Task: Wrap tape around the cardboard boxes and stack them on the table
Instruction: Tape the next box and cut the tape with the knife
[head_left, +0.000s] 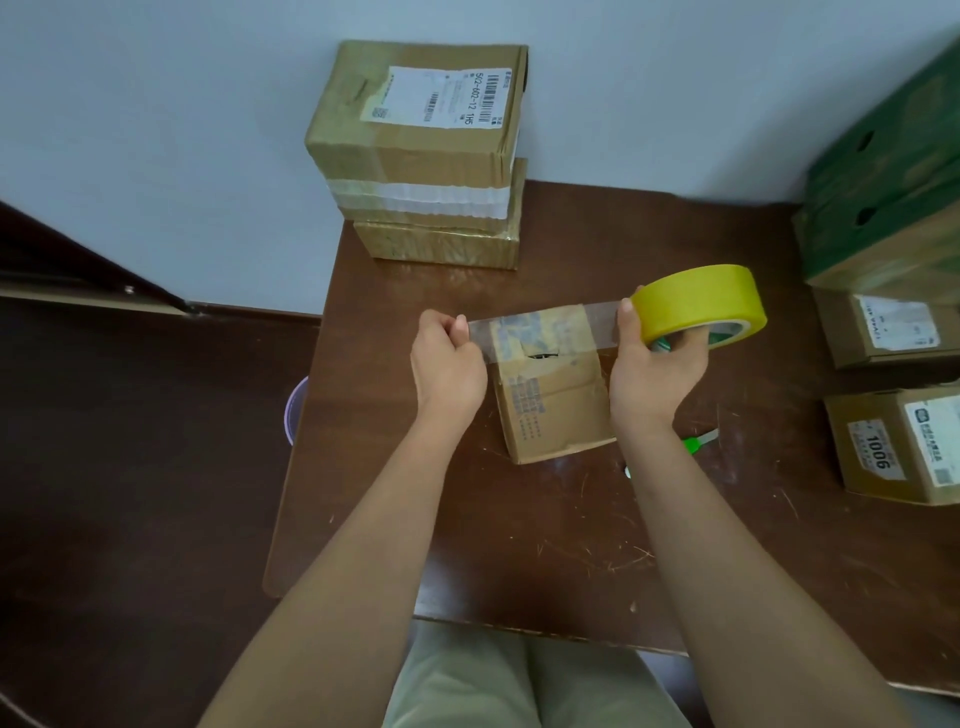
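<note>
The left hand (448, 358) pinches the tape's free end (475, 332). The right hand (655, 364) grips the yellow roll (701, 301). Below the strip between them sits a small box (553, 405).

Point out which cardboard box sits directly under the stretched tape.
The small box in the table's middle, between the left hand and right hand. The other boxes are stacked by the wall or sit at the right edge.
</note>
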